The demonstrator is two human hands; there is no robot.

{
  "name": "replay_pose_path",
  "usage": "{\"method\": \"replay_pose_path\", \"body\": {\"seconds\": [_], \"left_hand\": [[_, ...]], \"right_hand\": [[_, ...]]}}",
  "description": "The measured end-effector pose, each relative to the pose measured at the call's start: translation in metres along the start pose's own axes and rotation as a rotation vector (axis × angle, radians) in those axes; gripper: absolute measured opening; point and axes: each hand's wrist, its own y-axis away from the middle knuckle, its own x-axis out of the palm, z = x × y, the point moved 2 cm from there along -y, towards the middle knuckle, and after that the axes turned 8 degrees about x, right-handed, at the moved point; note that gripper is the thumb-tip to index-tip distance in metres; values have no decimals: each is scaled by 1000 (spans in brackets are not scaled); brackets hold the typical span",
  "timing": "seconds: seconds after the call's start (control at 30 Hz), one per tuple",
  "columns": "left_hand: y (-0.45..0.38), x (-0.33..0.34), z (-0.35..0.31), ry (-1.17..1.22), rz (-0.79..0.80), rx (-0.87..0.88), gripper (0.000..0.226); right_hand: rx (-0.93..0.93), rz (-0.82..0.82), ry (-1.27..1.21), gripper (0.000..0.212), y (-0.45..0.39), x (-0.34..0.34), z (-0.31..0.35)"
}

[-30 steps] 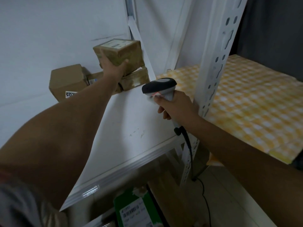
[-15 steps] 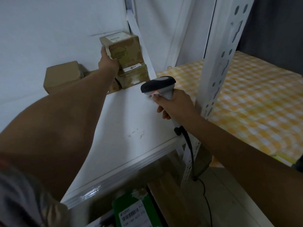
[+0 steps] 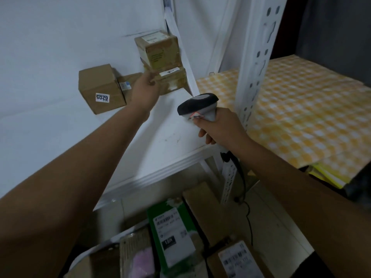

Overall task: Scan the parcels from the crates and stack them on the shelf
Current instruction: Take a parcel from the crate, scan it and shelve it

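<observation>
At upper centre of the frame two taped parcels [image 3: 158,50] sit stacked on the white shelf [image 3: 170,125], the left hand [image 3: 145,87] hovering released just beside them, while the right hand [image 3: 219,127] grasps the scanner [image 3: 197,105] mid-frame.

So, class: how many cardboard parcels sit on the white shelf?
4: a labelled box at left, a low box beside it, partly hidden by the left hand, and two stacked at right, upper on lower. More may be hidden.
</observation>
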Motion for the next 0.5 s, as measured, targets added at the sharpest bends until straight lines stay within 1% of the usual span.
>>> {"method": "replay_pose_path", "body": {"seconds": [0.13, 0.2, 0.3, 0.4, 0.5], "left_hand": [[69, -17, -13, 78, -43, 31, 33], [112, -24, -17, 108, -60, 23, 30], [190, -26, -22, 187, -34, 2, 31], [272, -12, -11, 282, 4, -140, 26], [341, 18, 20, 353, 97, -429, 22]], "right_hand": [[3, 29, 41, 23, 42, -10, 0], [-6, 49, 81, 27, 66, -15, -5], [2, 75, 119, 33, 98, -21, -18], [39, 78, 236, 34, 123, -20, -41], [79, 92, 352, 39, 147, -14, -70]]}}
